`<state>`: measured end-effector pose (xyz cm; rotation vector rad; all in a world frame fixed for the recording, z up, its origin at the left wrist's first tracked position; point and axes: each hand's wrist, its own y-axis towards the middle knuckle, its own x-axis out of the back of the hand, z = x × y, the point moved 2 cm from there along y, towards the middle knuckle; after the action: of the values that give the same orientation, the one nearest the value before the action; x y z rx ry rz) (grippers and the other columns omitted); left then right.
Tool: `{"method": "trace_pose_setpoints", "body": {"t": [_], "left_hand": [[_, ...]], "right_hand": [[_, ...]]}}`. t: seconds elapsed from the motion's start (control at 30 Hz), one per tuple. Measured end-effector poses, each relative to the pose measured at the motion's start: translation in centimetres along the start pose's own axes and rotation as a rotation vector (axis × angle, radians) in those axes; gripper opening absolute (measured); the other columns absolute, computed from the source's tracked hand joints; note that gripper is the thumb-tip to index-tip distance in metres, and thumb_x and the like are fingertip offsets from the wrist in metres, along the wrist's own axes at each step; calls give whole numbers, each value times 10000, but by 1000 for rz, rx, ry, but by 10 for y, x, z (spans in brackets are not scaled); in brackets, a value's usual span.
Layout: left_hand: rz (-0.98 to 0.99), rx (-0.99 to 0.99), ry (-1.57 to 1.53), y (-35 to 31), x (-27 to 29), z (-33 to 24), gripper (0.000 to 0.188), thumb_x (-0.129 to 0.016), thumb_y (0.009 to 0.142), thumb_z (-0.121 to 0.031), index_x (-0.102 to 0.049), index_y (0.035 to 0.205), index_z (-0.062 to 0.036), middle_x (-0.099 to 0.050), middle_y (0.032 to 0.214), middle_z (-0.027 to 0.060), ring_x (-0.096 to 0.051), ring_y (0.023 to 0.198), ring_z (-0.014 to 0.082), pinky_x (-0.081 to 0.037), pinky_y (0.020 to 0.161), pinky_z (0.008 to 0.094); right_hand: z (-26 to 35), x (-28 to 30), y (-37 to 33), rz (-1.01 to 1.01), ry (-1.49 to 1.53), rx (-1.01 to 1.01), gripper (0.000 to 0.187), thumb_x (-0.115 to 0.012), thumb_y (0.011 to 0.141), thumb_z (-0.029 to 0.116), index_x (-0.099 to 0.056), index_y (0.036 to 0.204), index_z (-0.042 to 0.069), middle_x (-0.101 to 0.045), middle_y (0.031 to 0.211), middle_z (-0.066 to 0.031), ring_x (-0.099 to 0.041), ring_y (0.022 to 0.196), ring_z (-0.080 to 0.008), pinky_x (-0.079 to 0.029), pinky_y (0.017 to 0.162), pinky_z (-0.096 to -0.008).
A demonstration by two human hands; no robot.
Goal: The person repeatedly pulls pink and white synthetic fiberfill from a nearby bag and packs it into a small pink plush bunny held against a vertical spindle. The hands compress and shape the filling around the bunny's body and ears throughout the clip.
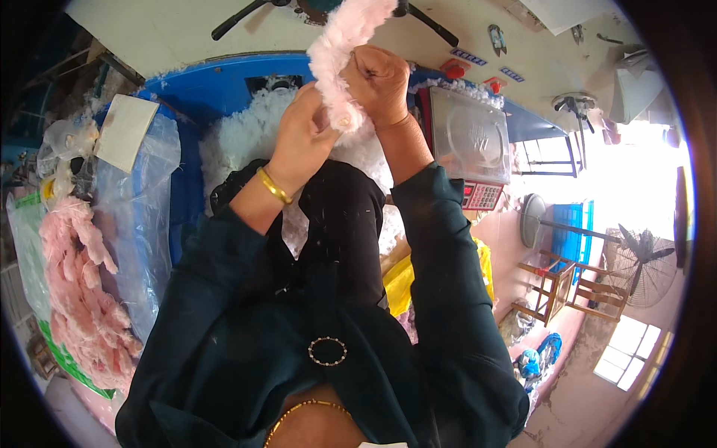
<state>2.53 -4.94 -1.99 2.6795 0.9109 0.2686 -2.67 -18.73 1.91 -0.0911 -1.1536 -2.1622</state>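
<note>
A long pale-pink furry plush piece point(334, 71) stands up between my hands and runs out of the top of the view. My left hand point(302, 134), with a gold bangle at its wrist, closes round its lower end from the left. On the other side my right hand point(379, 81) is curled into a fist against the fur, gripping the piece; its fingertips are hidden. Below and behind the hands, loose white stuffing point(254, 123) lies heaped in a blue bin point(190, 89) and around my knees.
More pink plush pieces point(82, 276) lie at the left beside clear plastic bags point(142, 216) and a flat card point(127, 133). A digital scale point(470, 138) stands at the right. On the table point(515, 22) are pliers point(497, 39). Farther right are wooden stools point(556, 291) and a fan point(638, 261).
</note>
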Motion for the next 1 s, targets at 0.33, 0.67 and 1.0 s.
{"method": "trace_pose_setpoints", "body": {"t": [0.33, 0.67, 1.0], "left_hand": [[-39, -216, 192, 7, 7, 13, 165, -561, 711, 59, -578, 866, 3, -545, 881, 156, -551, 817, 324, -447, 727, 345], [149, 345, -582, 19, 21, -15, 318, -754, 759, -67, -615, 1040, -17, -659, 972, 29, -626, 851, 103, -503, 764, 237], [404, 556, -951, -5, 35, 2, 472, -526, 941, -387, -496, 1249, -30, -622, 1088, 59, -621, 916, 162, -537, 725, 287]], "right_hand": [[7, 2, 8, 46, -47, -30, 227, -694, 622, 73, -485, 536, 50, -487, 536, -118, -466, 436, -252, -377, 438, -326], [10, -9, 28, -20, -178, -194, 328, -634, 697, 92, -363, 527, 20, -247, 520, -86, -296, 501, -43, -268, 401, -298], [43, 10, -21, 113, 273, -539, 301, -583, 764, -5, -410, 522, 47, -402, 510, 64, -344, 528, -10, -267, 432, -233]]}}
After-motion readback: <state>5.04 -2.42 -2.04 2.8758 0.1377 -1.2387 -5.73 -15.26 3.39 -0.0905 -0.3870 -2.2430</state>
